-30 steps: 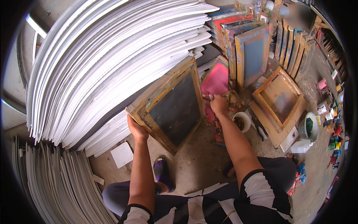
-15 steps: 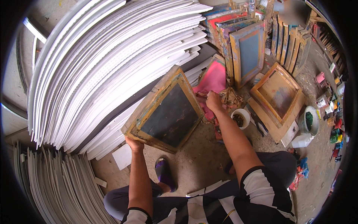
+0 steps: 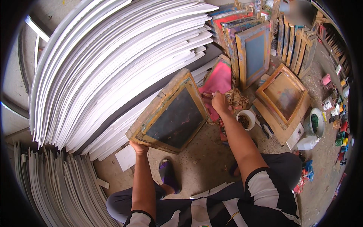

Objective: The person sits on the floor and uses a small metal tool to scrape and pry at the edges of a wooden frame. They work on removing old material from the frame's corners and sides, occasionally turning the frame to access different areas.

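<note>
A wooden screen-printing frame (image 3: 174, 118) with dark mesh stands tilted in front of me. My left hand (image 3: 139, 146) is closed around its lower left corner. My right hand (image 3: 220, 103) is a closed fist just beyond the frame's right edge, beside crumpled pink cloth (image 3: 208, 102); what its fingers pinch, if anything, is hidden. Behind that hand, a sheet of bright pink mesh (image 3: 221, 76) leans in a wooden frame. A heap of brownish scraps (image 3: 238, 99) lies just right of the fist.
White corrugated sheets (image 3: 113, 64) are stacked at left, grey sheets (image 3: 64, 185) below them. Several screen frames (image 3: 252, 56) stand at the back. To the right are a white tub (image 3: 245, 119), pliers (image 3: 263, 126), another frame (image 3: 284, 94) and a metal bucket (image 3: 314, 123).
The dark-meshed frame has turned slightly, its upper corner shifting right. My right fist has stayed near the pink cloth; the whole view has shifted a little.
</note>
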The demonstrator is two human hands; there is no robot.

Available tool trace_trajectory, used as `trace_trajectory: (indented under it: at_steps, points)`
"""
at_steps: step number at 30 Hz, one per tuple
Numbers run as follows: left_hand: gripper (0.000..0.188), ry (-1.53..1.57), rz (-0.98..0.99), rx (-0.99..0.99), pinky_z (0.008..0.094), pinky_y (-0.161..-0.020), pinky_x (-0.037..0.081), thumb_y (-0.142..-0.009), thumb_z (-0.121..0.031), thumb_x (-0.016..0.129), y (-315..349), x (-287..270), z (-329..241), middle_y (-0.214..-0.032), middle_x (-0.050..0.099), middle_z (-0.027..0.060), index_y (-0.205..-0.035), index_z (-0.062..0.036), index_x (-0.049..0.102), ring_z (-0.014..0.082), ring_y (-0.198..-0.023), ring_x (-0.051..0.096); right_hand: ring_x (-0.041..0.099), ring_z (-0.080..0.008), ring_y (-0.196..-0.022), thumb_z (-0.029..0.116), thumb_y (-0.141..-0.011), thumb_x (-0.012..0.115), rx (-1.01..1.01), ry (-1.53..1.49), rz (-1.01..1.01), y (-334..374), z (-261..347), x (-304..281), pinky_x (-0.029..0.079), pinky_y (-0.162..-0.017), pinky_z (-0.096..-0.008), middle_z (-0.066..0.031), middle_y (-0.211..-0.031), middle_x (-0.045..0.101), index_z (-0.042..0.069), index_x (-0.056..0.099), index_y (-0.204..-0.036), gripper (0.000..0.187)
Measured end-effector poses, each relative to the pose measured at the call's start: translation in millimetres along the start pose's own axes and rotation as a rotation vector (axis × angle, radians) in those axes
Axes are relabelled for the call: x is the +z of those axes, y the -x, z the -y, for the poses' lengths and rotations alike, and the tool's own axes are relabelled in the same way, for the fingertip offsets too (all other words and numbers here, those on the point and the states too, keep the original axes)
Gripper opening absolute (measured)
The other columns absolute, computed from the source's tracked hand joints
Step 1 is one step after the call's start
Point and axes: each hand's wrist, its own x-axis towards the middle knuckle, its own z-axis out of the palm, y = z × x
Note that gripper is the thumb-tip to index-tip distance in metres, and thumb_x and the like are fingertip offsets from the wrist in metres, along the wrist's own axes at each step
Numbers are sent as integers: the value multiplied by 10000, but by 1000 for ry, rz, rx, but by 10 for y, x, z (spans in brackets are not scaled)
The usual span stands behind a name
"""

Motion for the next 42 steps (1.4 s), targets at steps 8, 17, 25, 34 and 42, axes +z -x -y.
trace_trajectory:
  at_steps: [8, 17, 25, 34, 42]
  points:
    - [663, -8, 37, 44, 431, -979, 528, -1004, -581, 451, 3, -100, 35, -1255, 647, 117, -1357, -32, 569, 282, -1134, 637, 694, -393, -996, 0, -852, 671, -136, -101, -87, -98, -253, 262, 546, -862, -493, -235, -1005, 719, -21, 688, -1021, 171]
    - [628, 67, -26, 1, 432, -982, 530, -1011, -531, 463, 63, -133, -31, -1284, 637, 123, -1383, -33, 552, 293, -1141, 637, 686, -439, -942, 190, -915, 698, -64, -14, -60, 2, -64, -15, 535, -808, -509, -229, -938, 724, -6, 677, -1014, 221]
    - [607, 23, 15, 18, 435, -999, 519, -1017, -512, 479, 85, -97, 36, -1293, 634, 120, -1383, -33, 551, 292, -1165, 627, 684, -430, -974, 209, -879, 756, -117, -237, -156, -228, -579, 352, 544, -849, -487, -254, -962, 708, 8, 693, -1036, 263]
    - [737, -14, 51, 31, 466, -1009, 521, -948, -608, 587, 82, -209, 16, -1323, 628, 120, -1410, -36, 531, 300, -1188, 626, 663, -397, -970, 198, -933, 704, -729, -332, -454, 118, 563, -190, 535, -789, -490, -176, -1031, 678, 49, 626, -1123, 253]
    - [794, -39, 50, 9, 474, -1007, 529, -891, -618, 668, 99, -177, -101, -1334, 633, 125, -1414, -34, 541, 304, -1196, 632, 660, -384, -927, 298, -975, 658, -950, 34, -179, 141, 1376, -662, 556, -754, -487, -154, -1006, 605, 66, 557, -1087, 277]
